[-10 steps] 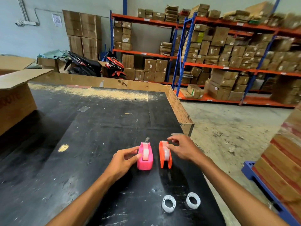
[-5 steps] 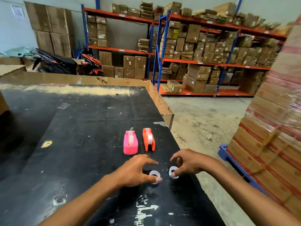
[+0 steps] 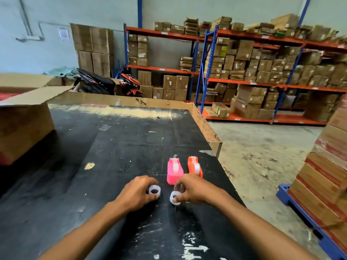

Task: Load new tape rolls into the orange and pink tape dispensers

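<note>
Two small translucent white tape rings are gripped over the black, scuffed tabletop [image 3: 112, 166], one in each bare hand. The left ring [image 3: 154, 189] is pinched by the fingertips of the left hand [image 3: 138, 193], with its open hole turned upward. The right ring [image 3: 175, 197] is pinched by the thumb and fingers of the right hand [image 3: 194, 188] and is tilted toward the camera. Whether either ring is touching the tabletop cannot be told. Just beyond the hands, two small plastic dispensers are stood side by side on the tabletop, slightly apart: the pink tape dispenser [image 3: 174, 170] on the left and the orange tape dispenser [image 3: 195, 167] on the right, each with a pale roll seated in its slot. An open brown cardboard box [image 3: 24, 124] is set at the table's left edge.
</note>
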The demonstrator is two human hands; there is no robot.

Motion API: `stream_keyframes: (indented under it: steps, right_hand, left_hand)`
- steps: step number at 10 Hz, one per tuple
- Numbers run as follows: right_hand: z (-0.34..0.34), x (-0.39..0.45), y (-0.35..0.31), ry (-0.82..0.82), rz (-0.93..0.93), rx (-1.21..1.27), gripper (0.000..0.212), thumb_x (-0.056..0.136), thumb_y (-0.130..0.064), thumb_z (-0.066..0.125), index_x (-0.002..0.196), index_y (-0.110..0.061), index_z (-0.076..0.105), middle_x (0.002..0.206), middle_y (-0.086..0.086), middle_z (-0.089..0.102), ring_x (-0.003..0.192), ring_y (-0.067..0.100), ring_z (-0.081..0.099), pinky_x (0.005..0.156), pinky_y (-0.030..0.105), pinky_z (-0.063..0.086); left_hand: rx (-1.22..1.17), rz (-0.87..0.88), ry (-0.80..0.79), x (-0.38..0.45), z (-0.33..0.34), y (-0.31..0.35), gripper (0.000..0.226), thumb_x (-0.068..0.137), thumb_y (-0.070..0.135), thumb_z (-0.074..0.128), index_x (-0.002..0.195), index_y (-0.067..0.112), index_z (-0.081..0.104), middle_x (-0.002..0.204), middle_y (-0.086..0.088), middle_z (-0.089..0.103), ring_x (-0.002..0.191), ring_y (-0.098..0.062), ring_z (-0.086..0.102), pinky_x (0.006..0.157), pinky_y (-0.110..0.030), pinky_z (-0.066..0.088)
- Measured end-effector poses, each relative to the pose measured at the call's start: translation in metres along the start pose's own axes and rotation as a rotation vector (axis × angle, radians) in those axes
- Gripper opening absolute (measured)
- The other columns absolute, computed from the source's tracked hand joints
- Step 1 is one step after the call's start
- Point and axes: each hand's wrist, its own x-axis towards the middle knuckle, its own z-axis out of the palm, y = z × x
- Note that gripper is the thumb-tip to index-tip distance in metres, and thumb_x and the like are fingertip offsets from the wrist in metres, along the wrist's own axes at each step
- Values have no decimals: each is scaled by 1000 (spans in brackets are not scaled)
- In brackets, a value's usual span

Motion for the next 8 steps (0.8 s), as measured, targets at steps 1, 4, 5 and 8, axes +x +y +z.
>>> stream_keyframes:
  steps: [1, 4, 5, 8]
  right_hand:
    - [0, 29, -27, 45, -56, -40, 26, 78, -30, 70, 97, -12, 68, 97, 13, 71, 88, 30, 65, 74, 40, 55]
    - [-6, 81, -60, 136, -99, -334, 21, 80, -16, 62, 97, -2, 62, 106, 24, 64, 98, 42, 62, 62, 33, 32]
    - [1, 89, -59, 89, -96, -375, 25, 81, -13, 62, 102, -1, 62, 109, 25, 64, 101, 43, 62, 67, 35, 36]
    - [-12, 76, -49, 112, -116, -274, 31, 82, -28, 65, 107, -9, 64, 113, 19, 65, 105, 39, 60, 76, 38, 47]
  left_hand:
    - [19, -94, 58, 3, -18, -19, 22, 77, 38, 63, 94, 25, 66, 87, 11, 64, 84, -15, 60, 69, -30, 46]
    - [70, -197, 0, 29, -26, -35, 25, 77, 35, 61, 99, 24, 66, 100, 1, 71, 94, -24, 65, 74, -33, 49]
    - [95, -191, -4, 30, -23, -42, 27, 74, 37, 57, 93, 18, 62, 94, -1, 71, 90, -26, 64, 71, -34, 51]
    - [140, -205, 20, 25, -28, -38, 50, 78, 45, 62, 122, 23, 56, 119, 1, 60, 114, -23, 57, 83, -34, 46]
